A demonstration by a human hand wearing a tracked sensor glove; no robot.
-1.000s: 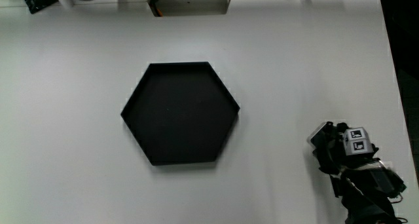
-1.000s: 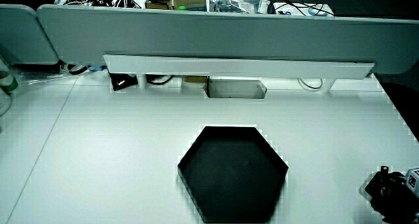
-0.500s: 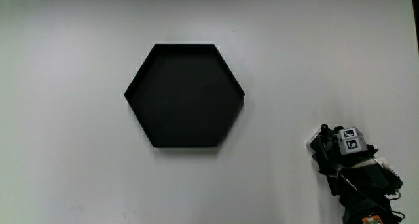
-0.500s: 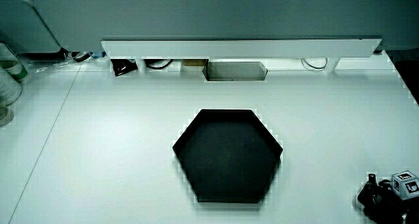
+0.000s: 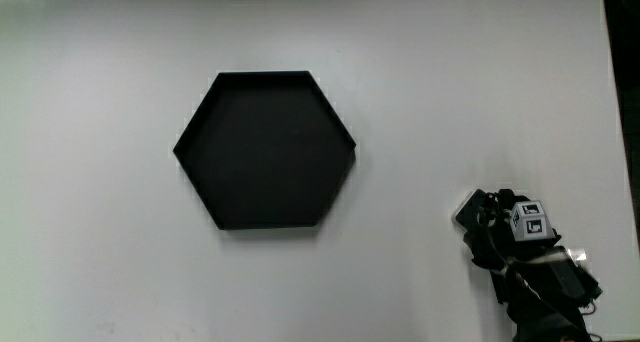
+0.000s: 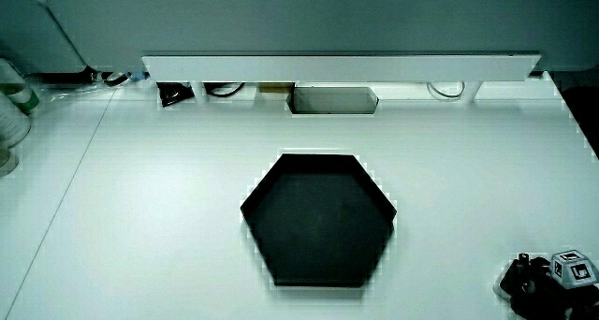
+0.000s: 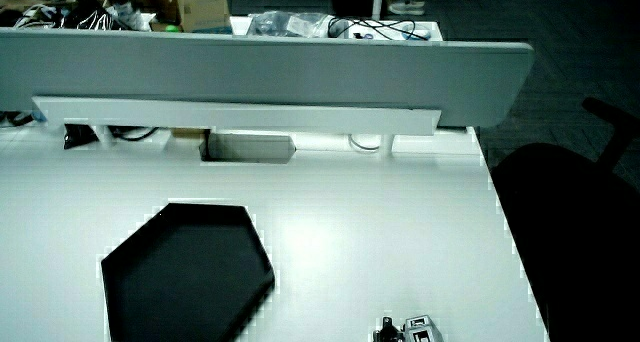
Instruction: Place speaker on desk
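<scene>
Hand (image 5: 508, 244) low near the table's (image 5: 450, 102) edge close to the person, well apart from the empty black hexagonal tray (image 5: 265, 150). Fingers curled around something small with a pale corner showing, probably the speaker (image 5: 467, 211), though too hidden to confirm. Likely rigid, compact, fairly light; best gripped across its flat sides and set down upright, gently.
</scene>
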